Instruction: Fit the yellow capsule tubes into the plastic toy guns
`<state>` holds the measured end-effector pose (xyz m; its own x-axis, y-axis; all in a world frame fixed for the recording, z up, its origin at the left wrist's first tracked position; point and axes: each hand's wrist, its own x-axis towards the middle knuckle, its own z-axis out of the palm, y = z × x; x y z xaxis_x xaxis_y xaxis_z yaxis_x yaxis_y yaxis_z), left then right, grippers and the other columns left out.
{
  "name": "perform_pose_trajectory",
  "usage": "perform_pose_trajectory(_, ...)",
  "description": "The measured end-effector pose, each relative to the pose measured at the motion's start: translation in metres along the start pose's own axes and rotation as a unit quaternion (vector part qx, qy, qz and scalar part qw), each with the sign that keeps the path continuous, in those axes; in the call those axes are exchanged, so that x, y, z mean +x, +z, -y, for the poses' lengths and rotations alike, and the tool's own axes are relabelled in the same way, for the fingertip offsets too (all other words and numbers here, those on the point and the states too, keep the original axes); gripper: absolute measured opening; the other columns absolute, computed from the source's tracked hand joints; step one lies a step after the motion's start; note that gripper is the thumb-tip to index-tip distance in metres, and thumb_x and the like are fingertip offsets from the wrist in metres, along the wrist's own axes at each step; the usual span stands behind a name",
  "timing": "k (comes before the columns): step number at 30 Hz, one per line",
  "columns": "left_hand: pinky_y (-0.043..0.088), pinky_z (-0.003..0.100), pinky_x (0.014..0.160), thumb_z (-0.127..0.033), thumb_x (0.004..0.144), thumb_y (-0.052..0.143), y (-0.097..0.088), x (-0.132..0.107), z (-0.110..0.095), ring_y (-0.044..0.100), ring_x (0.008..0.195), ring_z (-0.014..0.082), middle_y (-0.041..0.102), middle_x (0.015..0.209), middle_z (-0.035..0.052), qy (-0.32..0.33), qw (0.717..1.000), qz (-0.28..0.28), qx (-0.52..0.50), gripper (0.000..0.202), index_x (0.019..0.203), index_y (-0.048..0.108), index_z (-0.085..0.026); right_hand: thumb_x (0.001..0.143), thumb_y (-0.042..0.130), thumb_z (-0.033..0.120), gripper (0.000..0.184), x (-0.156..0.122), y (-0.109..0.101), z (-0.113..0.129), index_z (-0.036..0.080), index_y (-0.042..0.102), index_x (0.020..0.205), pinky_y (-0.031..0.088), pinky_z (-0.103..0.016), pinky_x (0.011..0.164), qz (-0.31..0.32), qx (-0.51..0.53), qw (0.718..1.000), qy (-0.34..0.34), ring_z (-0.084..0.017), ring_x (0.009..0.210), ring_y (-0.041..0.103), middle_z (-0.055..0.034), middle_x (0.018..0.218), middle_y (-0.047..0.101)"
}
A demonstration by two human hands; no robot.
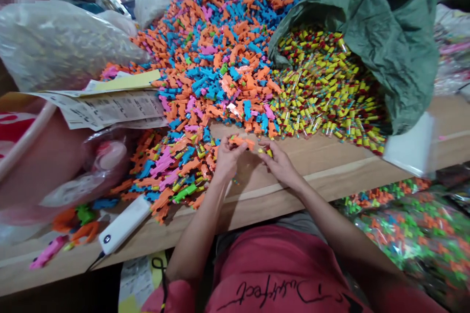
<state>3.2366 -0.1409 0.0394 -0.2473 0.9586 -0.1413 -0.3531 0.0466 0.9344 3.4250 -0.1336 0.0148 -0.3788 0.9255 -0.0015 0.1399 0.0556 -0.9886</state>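
Observation:
My left hand [226,157] is closed on an orange toy car [242,144], held just above the wooden table. Facing it, my right hand [278,160] pinches a small clear tube with a yellow label [266,151], its end close to the toy. Whether the two pieces touch I cannot tell. Beyond my hands rises a big heap of plastic toys [220,58], orange, blue, pink and a few green. At its right, many yellow-and-red tubes [326,88] spill from a green sack [400,54]. More toys lie by my left forearm, with tubes among them.
Printed sheets [110,107] rest over a pink tub [33,166] at the left. A white power bank [125,225] with a cable lies near the table's front edge. Clear bags of toys [414,230] sit below the table at right. A full plastic bag [66,44] stands back left.

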Motion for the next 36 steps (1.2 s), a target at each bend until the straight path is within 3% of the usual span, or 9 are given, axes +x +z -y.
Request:
perform_pose_trajectory(7,0.052,0.024,0.068,-0.040,0.053,0.100,0.001,-0.017,0.005,0.066,0.069,0.0130,0.072,0.081,0.0005,-0.026,0.998,0.012,0.065,0.052,0.087,0.067,-0.017,0.094,0.063,0.047,0.034,-0.003,-0.005,0.004,0.022,0.067,0.117,0.044,-0.023,0.061,-0.005,0.021,0.999,0.024,-0.016,0.078,0.057,-0.0033,0.102,0.067)
perform_pose_trajectory(12,0.050,0.023,0.067,-0.041,0.057,0.098,-0.001,-0.025,0.007,0.063,0.070,0.0123,0.070,0.081,-0.0011,-0.010,0.996,-0.006,0.092,0.048,0.085,0.066,-0.018,0.094,0.062,0.045,0.036,-0.006,-0.007,0.010,0.021,0.068,0.120,0.044,-0.024,0.063,-0.001,0.022,0.999,0.034,-0.016,0.080,0.056,-0.0052,0.108,0.068)
perform_pose_trajectory(23,0.052,0.027,0.074,-0.034,0.067,0.090,-0.012,-0.025,0.009,0.066,0.081,0.0162,0.072,0.090,0.0016,0.037,0.989,0.032,0.138,0.034,0.088,0.067,-0.020,0.093,0.062,0.049,0.045,-0.010,-0.007,0.014,0.018,0.067,0.125,0.043,-0.026,0.065,0.045,0.059,0.996,0.056,-0.014,0.070,0.056,0.0004,0.083,0.066)
perform_pose_trajectory(29,0.053,0.031,0.082,-0.033,0.073,0.085,-0.015,-0.025,0.003,0.068,0.089,0.0189,0.075,0.095,0.0038,0.077,0.976,0.092,0.181,0.026,0.086,0.068,-0.021,0.088,0.067,0.050,0.040,-0.010,-0.014,0.022,0.018,0.068,0.112,0.039,-0.024,0.059,0.068,0.052,0.992,0.090,-0.013,0.065,0.052,0.0012,0.079,0.063)
perform_pose_trajectory(32,0.054,0.035,0.087,-0.037,0.076,0.084,-0.014,-0.030,-0.003,0.070,0.094,0.0218,0.076,0.097,0.0055,0.086,0.965,0.150,0.196,0.025,0.083,0.067,-0.021,0.088,0.067,0.049,0.034,-0.015,-0.016,0.022,0.018,0.069,0.102,0.034,-0.024,0.057,0.100,0.042,0.989,0.103,-0.013,0.062,0.047,0.0026,0.073,0.059)
perform_pose_trajectory(36,0.055,0.035,0.087,-0.038,0.083,0.081,-0.009,-0.037,-0.009,0.071,0.094,0.0222,0.076,0.098,0.0068,0.088,0.946,0.233,0.206,0.021,0.087,0.068,-0.021,0.090,0.067,0.042,0.032,-0.024,-0.010,0.025,0.017,0.073,0.109,0.038,-0.024,0.065,0.152,0.061,0.984,0.071,-0.014,0.073,0.051,-0.0017,0.091,0.067)
